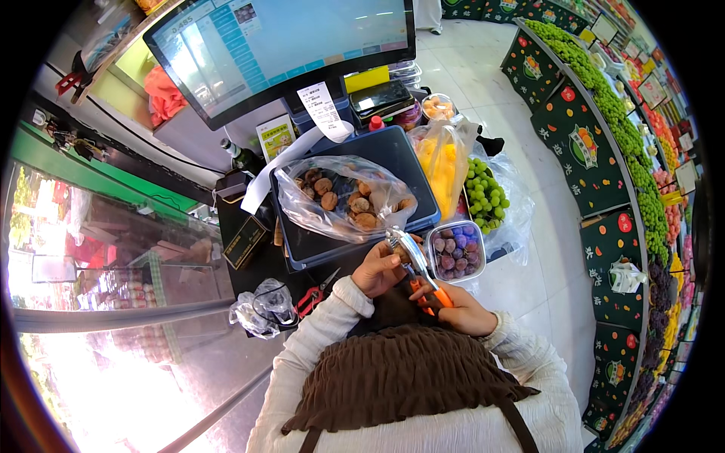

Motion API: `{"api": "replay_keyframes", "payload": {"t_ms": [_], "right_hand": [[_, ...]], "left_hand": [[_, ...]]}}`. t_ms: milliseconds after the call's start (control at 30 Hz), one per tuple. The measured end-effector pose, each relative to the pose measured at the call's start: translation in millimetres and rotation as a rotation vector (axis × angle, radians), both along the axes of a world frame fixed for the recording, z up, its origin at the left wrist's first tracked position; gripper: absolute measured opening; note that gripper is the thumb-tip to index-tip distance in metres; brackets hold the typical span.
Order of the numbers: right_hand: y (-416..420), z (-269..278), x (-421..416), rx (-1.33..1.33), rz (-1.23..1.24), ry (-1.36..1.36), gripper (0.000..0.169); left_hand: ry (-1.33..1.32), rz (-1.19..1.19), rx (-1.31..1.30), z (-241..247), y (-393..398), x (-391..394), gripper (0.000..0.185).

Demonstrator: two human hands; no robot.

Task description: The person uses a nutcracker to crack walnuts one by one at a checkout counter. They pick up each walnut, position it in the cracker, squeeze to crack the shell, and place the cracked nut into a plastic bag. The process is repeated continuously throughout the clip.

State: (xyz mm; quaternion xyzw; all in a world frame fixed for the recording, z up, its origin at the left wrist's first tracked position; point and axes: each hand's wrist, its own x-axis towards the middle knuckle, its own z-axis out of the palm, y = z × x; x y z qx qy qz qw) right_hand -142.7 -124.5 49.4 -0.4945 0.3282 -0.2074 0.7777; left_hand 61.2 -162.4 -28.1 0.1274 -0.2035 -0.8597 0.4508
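My right hand [465, 311] grips the orange handles of a metal nutcracker [416, 255]. Between its jaws sits a walnut [402, 253], with the fingers of my left hand [378, 270] closed around it. Just beyond my hands a clear plastic bag [294, 209] of several walnuts [329, 200] lies with its mouth spread on a dark weighing scale [416, 195]. A clear tub of purple plums or grapes [456, 251] stands right of the nutcracker.
A large screen [294, 34] rises behind the scale, and a printed receipt strip [320, 107] curls before it. Bagged yellow fruit [442, 170] and green grapes [485, 195] are at the right. Red-handled scissors [310, 300] and crumpled plastic [266, 308] lie left. Fruit displays [612, 130] line the far right.
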Motion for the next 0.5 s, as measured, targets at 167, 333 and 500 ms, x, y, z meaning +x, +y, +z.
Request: {"api": "replay_keyframes", "payload": {"t_ms": [167,333,500], "right_hand": [[3,-6,-3,-0.032,-0.014,0.007,0.052],[0,-20,-9,-0.028,-0.016,0.035,0.068],[-4,-34,-9,0.151,0.109,-0.002,0.074]], "left_hand": [[0.006,0.000,0.000,-4,0,-1,0.061],[-0.028,-0.006,0.011,-4,2,3,0.061],[-0.056,-0.010,0.033,-7,5,6,0.062]]}}
